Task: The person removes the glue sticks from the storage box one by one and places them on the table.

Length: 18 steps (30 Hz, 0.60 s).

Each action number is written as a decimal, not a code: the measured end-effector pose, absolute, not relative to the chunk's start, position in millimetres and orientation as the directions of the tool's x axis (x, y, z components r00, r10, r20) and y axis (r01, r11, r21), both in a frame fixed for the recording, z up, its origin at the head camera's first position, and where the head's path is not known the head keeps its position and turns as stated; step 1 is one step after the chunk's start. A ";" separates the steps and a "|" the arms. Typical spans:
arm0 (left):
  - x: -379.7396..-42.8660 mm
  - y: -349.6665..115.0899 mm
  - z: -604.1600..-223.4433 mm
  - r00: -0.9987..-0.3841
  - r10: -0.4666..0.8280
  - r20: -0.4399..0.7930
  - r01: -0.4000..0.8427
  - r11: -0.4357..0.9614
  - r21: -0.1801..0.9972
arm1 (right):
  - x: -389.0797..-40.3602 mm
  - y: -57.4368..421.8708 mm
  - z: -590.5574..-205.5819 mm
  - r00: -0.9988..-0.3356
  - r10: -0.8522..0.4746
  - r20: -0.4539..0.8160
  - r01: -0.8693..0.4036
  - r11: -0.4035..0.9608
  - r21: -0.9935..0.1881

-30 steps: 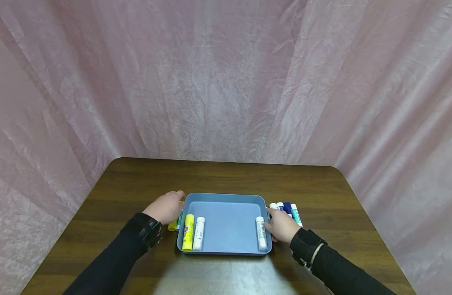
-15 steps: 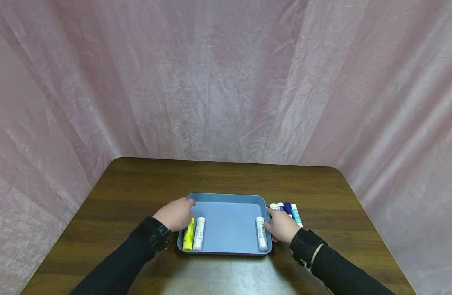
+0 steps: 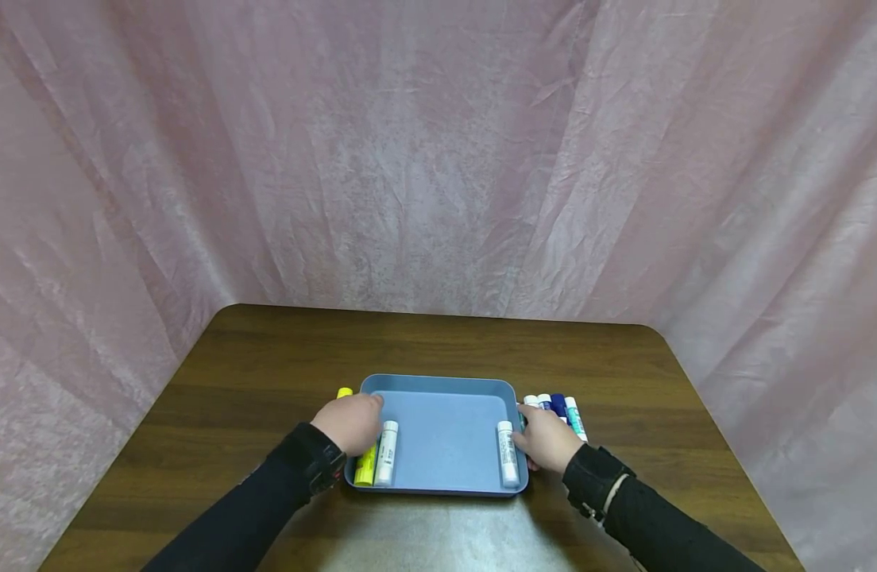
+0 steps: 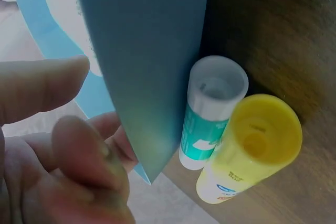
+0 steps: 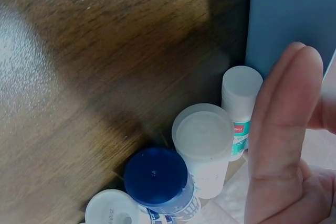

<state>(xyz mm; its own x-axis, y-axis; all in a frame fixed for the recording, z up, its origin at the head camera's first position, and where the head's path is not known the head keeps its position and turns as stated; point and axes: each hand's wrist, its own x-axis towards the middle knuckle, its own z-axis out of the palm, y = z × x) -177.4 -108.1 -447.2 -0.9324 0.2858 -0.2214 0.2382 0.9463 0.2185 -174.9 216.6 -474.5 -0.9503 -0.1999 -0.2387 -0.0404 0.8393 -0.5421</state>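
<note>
A shallow blue tray (image 3: 446,433) lies near the table's front. Inside are a yellow glue stick (image 3: 365,469) and a white one (image 3: 385,457) at the left, and another white glue stick (image 3: 508,457) at the right. My left hand (image 3: 349,425) is over the left rim, partly hiding the yellow stick; its loosely bent fingers hold nothing visible. My right hand (image 3: 551,439) holds the right wall, thumb on the inner side and straight fingers outside. Beyond the left wall, a teal-and-white glue stick (image 4: 208,111) and a yellow one (image 4: 252,148) stand side by side.
Several glue sticks are grouped right of the tray, among them a blue-capped one (image 5: 156,177), a clear-capped white one (image 5: 203,135) and a white-capped teal one (image 5: 241,87). The wooden table (image 3: 438,345) ends at a pink curtain (image 3: 438,159).
My left hand has moved rightward and slightly down, from outside the left rim to over it. My right hand and the tray look unmoved.
</note>
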 end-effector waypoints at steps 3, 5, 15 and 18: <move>-177.5 -107.2 -448.2 -0.932 0.286 -0.223 0.244 0.949 0.198 | -174.8 216.3 -474.6 -0.951 -0.201 -0.234 -0.044 0.839 -0.542; -177.1 -106.4 -448.3 -0.933 0.284 -0.223 0.245 0.952 0.186 | -174.4 216.2 -474.6 -0.952 -0.200 -0.232 -0.043 0.838 -0.544; -175.6 -103.3 -453.4 -0.935 0.285 -0.211 0.256 0.954 0.155 | -173.7 215.9 -474.8 -0.952 -0.198 -0.232 -0.042 0.838 -0.544; -175.3 -102.1 -454.5 -0.934 0.283 -0.216 0.254 0.955 0.153 | -173.7 216.0 -475.0 -0.953 -0.199 -0.230 -0.044 0.839 -0.543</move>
<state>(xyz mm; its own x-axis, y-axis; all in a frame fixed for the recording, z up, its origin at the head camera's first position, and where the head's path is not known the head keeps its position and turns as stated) -175.3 -102.1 -454.5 -0.9343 0.2834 -0.2164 0.2542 0.9549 0.1533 -173.7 216.0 -475.0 -0.9525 -0.1993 -0.2300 -0.0445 0.8388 -0.5427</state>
